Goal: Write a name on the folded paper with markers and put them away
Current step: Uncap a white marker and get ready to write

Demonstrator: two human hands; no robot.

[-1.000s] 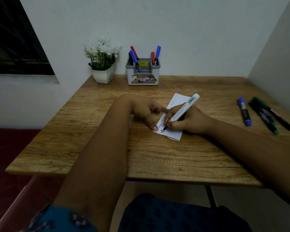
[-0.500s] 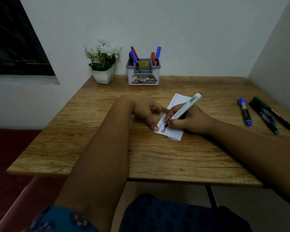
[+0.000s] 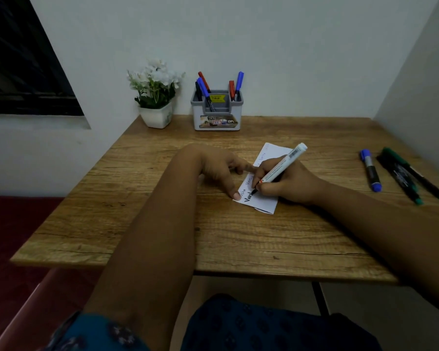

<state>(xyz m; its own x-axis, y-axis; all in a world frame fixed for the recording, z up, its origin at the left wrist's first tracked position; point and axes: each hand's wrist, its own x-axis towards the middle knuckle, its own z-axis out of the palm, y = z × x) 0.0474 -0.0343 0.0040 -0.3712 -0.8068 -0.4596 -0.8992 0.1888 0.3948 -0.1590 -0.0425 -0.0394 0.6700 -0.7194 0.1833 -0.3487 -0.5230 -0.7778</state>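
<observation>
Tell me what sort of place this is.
Probably a small writing desk in a room corner at home: a wooden table against plain walls, a marker holder, a potted white flower, and a dark window.

A light wooden table (image 3: 162,239) with visible grain carries a white folded paper (image 3: 264,202) at its middle. At its back edge stand a white flower pot (image 3: 156,117) and a grey-and-white marker holder (image 3: 217,120); a blue-capped marker (image 3: 370,171) and two green-tipped black markers (image 3: 406,178) lie at its right.

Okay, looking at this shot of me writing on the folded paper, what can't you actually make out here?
All in the head view:
- Folded paper: the right hand covers its middle; the fainter lines of writing are too small to read.
- White marker: its tip is hidden against the fingers.
- Markers in the holder: lower ends hidden by its walls.
- Green markers: overlapping, count unclear.
- Left hand: fingertips partly hidden behind the right hand.
</observation>
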